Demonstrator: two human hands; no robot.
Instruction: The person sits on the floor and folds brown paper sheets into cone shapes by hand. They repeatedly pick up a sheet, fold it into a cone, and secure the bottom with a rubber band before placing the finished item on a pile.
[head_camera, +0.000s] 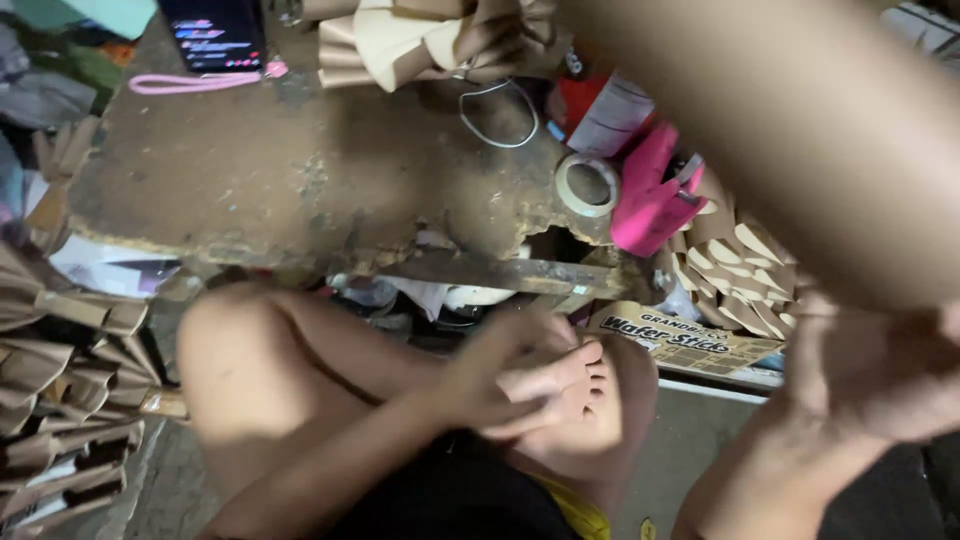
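Head view: right hand (880, 375) grips big brown paper sheet (800, 130); left hand (520, 375) blurred, grip unclear, near foot (595, 400), below worn table (280, 170).

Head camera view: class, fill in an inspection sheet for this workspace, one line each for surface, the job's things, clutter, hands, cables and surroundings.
Surface: low worn wooden table, front edge chipped and crumbling.
Job's things: large brown paper sheet, blurred, held up at the right; folded brown paper pieces piled at the table's far edge.
Clutter: tape roll, pink cloth, red-and-white container, phone with pink strap.
Hands: left hand rests on the person's own foot; right hand grips the sheet's lower edge.
Cables: white cord loop on the table.
Surroundings: more folded paper stacks left, cardboard box on the floor.
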